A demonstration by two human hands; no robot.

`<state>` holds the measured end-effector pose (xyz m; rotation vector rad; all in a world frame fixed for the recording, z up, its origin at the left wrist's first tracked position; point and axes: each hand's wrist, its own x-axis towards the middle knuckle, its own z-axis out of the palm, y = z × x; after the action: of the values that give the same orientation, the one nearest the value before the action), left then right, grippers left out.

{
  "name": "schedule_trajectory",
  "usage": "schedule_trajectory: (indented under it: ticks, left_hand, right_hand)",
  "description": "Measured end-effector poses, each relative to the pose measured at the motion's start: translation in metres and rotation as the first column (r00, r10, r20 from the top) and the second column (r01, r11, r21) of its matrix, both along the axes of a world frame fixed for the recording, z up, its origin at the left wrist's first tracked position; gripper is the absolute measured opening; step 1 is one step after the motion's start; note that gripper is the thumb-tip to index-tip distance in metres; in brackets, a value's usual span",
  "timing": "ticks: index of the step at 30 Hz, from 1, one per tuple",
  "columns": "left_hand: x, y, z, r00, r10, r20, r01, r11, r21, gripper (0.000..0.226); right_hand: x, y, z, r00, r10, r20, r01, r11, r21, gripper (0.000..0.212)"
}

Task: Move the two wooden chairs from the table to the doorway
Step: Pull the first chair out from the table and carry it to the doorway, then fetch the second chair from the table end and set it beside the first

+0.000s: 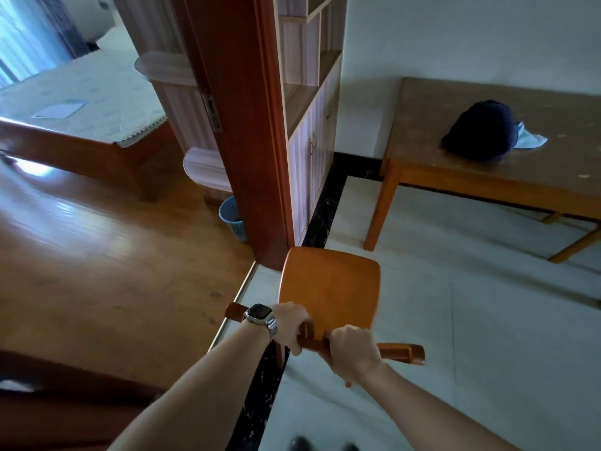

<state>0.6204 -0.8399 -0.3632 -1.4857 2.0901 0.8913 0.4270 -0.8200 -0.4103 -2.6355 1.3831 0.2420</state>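
A wooden chair (330, 284) stands right in front of me, seen from above and behind, its seat close to the red-brown door frame (247, 125). My left hand (291, 323), with a watch on the wrist, grips the chair's top rail left of centre. Beside it, my right hand (353, 349) grips the same rail. The wooden table (487, 170) stands at the right against the wall. Part of another wooden chair (575, 242) shows under the table at the right edge.
A dark cap (481, 130) and a pale cloth (528, 136) lie on the table. A tall shelf cabinet (312, 131) stands beside the door frame. Through the doorway are a bed (81, 102), a blue waste basket (234, 219) and wood flooring.
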Motion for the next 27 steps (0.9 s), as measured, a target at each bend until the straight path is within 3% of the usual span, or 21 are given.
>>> schedule_trajectory:
  ticks: [4,6,8,10,12,16,20,27]
  left_hand:
    - [0.004,0.012,0.001,0.996,0.064,-0.057,-0.065,0.998,-0.013,0.042]
    - [0.004,0.011,0.012,0.989,0.094,-0.111,-0.097,0.995,-0.024,0.049]
    - [0.007,0.004,0.036,0.961,0.162,-0.222,-0.180,0.981,-0.065,0.057]
    - [0.017,-0.008,0.074,0.907,0.199,-0.371,-0.277,0.945,-0.173,0.063]
    - [0.030,-0.018,0.111,0.810,0.214,-0.546,-0.418,0.864,-0.280,0.061]
    - [0.012,-0.035,0.162,0.586,0.045,-0.809,-0.567,0.736,-0.370,0.056]
    - [-0.074,-0.063,0.192,0.385,-0.054,-0.921,-0.534,0.801,-0.270,0.053]
    - [-0.277,-0.086,0.215,0.253,-0.216,-0.943,-0.294,0.912,-0.287,0.053]
  right_hand:
    - [0.002,0.004,0.003,0.998,-0.043,0.034,0.040,0.996,0.084,0.034]
    - [0.005,-0.001,0.020,0.995,-0.076,0.072,0.059,0.976,0.209,0.044]
    - [0.004,-0.012,0.049,0.963,-0.166,0.210,0.089,0.938,0.335,0.065]
    - [-0.006,-0.024,0.085,0.838,-0.316,0.445,0.138,0.911,0.388,0.080]
    - [-0.026,-0.033,0.116,0.683,-0.399,0.612,0.197,0.907,0.371,0.078]
    - [-0.074,-0.042,0.168,0.466,-0.304,0.831,0.332,0.931,0.153,0.061]
    - [-0.133,-0.043,0.207,0.234,-0.242,0.942,0.448,0.886,0.117,0.068]
    - [-0.324,-0.013,0.228,0.056,-0.114,0.992,0.645,0.762,0.051,0.065]
